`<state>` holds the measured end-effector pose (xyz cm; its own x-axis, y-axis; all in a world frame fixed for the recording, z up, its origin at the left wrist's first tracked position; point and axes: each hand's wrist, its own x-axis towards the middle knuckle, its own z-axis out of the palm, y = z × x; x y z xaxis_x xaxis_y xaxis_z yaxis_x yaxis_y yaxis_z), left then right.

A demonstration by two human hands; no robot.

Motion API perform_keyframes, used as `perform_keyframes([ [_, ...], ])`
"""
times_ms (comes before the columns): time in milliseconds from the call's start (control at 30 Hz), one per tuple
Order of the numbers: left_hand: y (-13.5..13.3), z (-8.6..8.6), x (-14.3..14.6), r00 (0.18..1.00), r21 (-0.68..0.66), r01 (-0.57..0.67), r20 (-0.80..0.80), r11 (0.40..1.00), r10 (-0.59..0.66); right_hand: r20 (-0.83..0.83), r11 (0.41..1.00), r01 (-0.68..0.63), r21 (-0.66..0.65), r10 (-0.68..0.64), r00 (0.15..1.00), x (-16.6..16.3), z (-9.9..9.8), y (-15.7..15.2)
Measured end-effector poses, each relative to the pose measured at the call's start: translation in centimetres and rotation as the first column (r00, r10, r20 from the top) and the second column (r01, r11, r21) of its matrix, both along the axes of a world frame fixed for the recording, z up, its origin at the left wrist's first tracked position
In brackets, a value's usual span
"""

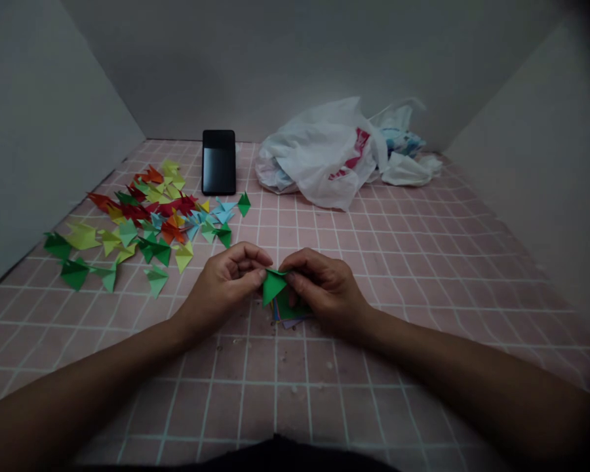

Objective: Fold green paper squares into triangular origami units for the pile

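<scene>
Pinching: the left hand [221, 288] and right hand [327, 286] meet near the middle of a pink gridded bench [398, 262], both closed on one green folded paper piece [274, 286].

Left fingers [248, 257]: curled and narrow, with the fingertips against the left side of the green piece.

Right fingers [295, 261]: bent and narrow, holding the top edge of the same piece.

Green piece: between the hands, just above the bench, with a pointed triangular flap hanging down.

Paper stack: a small stack of coloured paper [291, 316] lies right under the hands, partly hidden, with green on top and thin blue and purple edges showing. The number of sheets cannot be told.

Finished so far: a loose heap of folded paper pieces [142, 223] spreads over the bench to the left, in red, orange, yellow, lime, dark green and pale blue, all angular and unsorted.

Left over: the green piece looks only part-folded, and the stack looks small beside the heap, so most of the paper appears to be folded already.

Back of the bench: a black smartphone [219, 162] sits beyond the heap, beside a crumpled white plastic bag [319, 154] with red print.
</scene>
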<state>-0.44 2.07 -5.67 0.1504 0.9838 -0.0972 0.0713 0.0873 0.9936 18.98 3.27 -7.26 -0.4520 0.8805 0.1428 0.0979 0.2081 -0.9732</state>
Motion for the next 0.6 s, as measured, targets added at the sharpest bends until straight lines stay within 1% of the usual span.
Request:
perform_keyframes([
  [67,0.0,-0.1,0.0,0.999,-0.040,-0.005,0.041,0.999,0.007,-0.021,1.000,-0.007,0.007,0.008,1.000,0.0,0.0,0.0],
  [167,-0.1,-0.1,0.0,0.993,-0.094,-0.006,0.116,0.996,0.017,-0.049,0.998,-0.020,0.058,0.023,0.999,0.1,-0.2,0.1],
  [267,-0.1,0.0,0.1,0.982,-0.143,0.006,0.190,0.990,0.021,-0.113,0.995,-0.020,0.096,0.031,0.993,0.0,-0.6,0.2],
  [400,-0.2,-0.2,0.1,0.963,-0.187,0.030,0.270,0.982,0.022,-0.183,0.998,-0.028,0.052,0.037,0.982,0.0,-1.0,0.2],
  [600,-0.3,-0.6,0.1,0.938,-0.223,0.057,0.346,0.973,0.024,-0.187,0.998,-0.037,-0.053,0.027,0.982,-0.1,-0.8,0.2],
])
